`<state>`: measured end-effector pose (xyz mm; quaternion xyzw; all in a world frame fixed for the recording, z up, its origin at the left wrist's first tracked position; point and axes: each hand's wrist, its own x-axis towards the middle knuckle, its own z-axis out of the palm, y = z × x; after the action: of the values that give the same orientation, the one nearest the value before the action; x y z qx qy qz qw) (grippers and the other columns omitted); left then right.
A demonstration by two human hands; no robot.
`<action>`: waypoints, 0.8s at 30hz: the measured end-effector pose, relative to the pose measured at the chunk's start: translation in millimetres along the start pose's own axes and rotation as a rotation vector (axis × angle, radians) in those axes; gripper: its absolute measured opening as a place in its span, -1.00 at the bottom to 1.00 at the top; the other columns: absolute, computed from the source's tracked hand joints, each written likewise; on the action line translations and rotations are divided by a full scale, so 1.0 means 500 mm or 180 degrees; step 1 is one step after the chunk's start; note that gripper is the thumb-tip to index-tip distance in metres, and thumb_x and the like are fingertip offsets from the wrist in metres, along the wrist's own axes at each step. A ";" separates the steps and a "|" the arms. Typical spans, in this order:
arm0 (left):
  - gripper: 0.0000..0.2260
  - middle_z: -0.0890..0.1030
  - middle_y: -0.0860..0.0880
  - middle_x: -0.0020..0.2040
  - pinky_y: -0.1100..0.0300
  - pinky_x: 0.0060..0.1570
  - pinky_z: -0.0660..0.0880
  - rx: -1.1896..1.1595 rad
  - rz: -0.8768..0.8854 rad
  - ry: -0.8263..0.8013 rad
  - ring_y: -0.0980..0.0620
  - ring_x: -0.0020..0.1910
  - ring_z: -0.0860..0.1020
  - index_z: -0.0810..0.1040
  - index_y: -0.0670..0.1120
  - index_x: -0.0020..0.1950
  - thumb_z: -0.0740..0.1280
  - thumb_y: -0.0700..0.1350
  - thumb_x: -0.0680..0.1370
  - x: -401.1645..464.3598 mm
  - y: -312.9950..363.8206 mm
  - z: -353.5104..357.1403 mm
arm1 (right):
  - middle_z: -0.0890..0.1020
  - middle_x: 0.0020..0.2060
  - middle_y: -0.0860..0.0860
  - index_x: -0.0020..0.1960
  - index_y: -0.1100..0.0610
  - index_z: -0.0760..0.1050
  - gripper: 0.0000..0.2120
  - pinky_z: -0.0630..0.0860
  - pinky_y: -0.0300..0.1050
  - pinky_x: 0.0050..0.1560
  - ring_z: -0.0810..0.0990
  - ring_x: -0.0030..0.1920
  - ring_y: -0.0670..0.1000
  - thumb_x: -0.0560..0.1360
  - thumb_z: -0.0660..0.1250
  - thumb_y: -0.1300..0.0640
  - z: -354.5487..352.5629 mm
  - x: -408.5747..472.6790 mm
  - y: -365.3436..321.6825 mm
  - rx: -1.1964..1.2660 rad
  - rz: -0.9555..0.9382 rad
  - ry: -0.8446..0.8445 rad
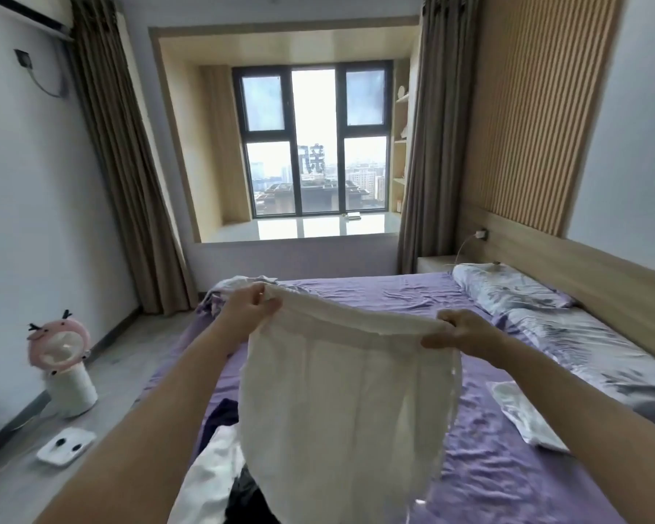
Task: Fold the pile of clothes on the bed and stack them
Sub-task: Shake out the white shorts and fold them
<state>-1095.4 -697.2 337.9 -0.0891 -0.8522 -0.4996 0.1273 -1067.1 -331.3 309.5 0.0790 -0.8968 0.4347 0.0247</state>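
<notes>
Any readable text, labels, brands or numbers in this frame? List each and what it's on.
None legible.
Large sign on the building outside the window: characters, seen mirrored or from behind, too blurred to read.
White garment, floor scale, pink fan: no text visible.

A thin white fabric garment (341, 402) is held up by its top edge, hanging above dark and white crumpled clothes (224, 467).

Window (312, 141) beyond hands, daylight in. Curtains (125, 175) both sides. Slatted panel (526, 107) right. Grey floor (129, 357) left.
</notes>
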 end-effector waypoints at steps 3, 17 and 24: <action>-0.86 0.42 -0.08 -0.32 0.19 -0.31 0.35 -0.0027 -0.0022 -0.0149 0.04 -0.33 0.35 0.46 -0.19 -0.22 0.31 -0.29 0.55 0.002 0.016 0.039 | 0.38 -0.41 -0.05 -0.34 0.09 0.33 -0.64 0.25 -0.25 -0.42 0.34 -0.37 -0.07 0.34 0.54 0.21 -0.038 -0.025 0.009 0.0286 0.0105 0.0230; -0.75 0.56 -0.08 -0.15 0.09 -0.13 0.50 -0.0235 -0.0232 -0.0472 -0.02 -0.18 0.53 0.50 -0.16 -0.01 0.50 -0.15 0.43 0.023 0.115 0.290 | 0.60 -0.26 -0.08 -0.18 0.02 0.54 -0.80 0.44 -0.32 -0.31 0.54 -0.25 -0.16 0.34 0.52 0.24 -0.232 -0.001 0.122 0.0029 -0.0182 0.0810; -0.70 0.31 0.01 -0.39 0.17 -0.33 0.22 -0.0126 0.0022 0.0160 0.04 -0.36 0.27 0.34 -0.08 -0.35 0.31 -0.21 0.56 0.095 0.150 0.398 | 0.68 -0.06 0.10 0.03 0.12 0.60 -0.76 0.59 0.00 0.02 0.66 -0.01 0.06 0.38 0.50 0.13 -0.382 0.066 0.237 0.0415 -0.0127 -0.0252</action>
<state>-1145.4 -485.7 321.3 -0.0820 -0.8384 -0.5180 0.1487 -1123.7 -113.3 340.1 0.1155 -0.8651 0.4881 -0.0073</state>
